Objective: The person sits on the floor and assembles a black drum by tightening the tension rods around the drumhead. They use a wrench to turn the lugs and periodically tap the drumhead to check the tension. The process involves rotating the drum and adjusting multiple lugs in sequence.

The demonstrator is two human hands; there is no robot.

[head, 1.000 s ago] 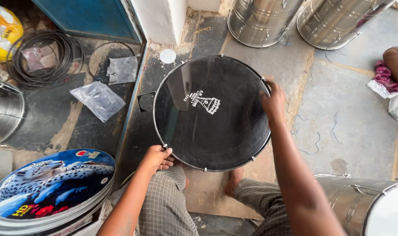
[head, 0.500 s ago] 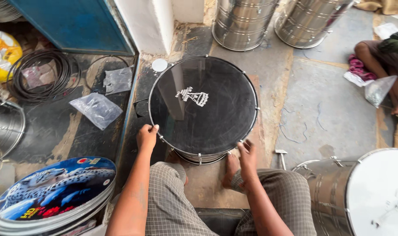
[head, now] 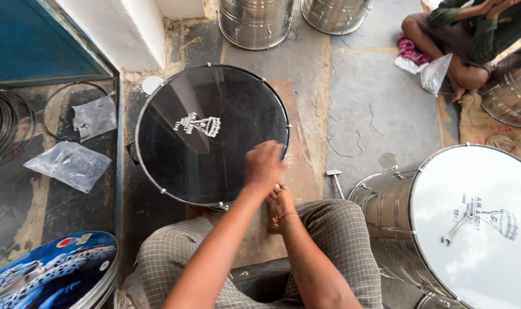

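**Hands at the near rim of a black drum**

The round black-skinned drum with a chromed metal hoop (head: 206,134) stood on the stone floor (head: 375,114) in front of the seated person's checked-cloth knees, its head facing straight up at the camera. Being round, it had no long axis across the floor; its cylinder axis ran vertically, and the small white emblem on the skin sat left of centre.

The left hand (head: 264,164) lay over the near right part of the drumhead, close to the hoop. It was blurred, so I cannot tell how far its fingers were spread or whether they gripped anything. The right hand (head: 280,207), with a thin bangle at the wrist, sat lower, just below the near rim, fingers curled and partly hidden behind the left forearm; what they held, if anything, cannot be told.

Judging from this, the work was at the hoop, and doing it well would mean keeping the drum flat and steady, and going round the rim evenly rather than loading one side.

Nearby stood a large steel drum with a white head (head: 472,223) carrying a small spanner (head: 456,230), a clear plastic bag (head: 69,165), and a leopard-printed drumhead (head: 49,277). Another person (head: 460,34) sat at the far right.
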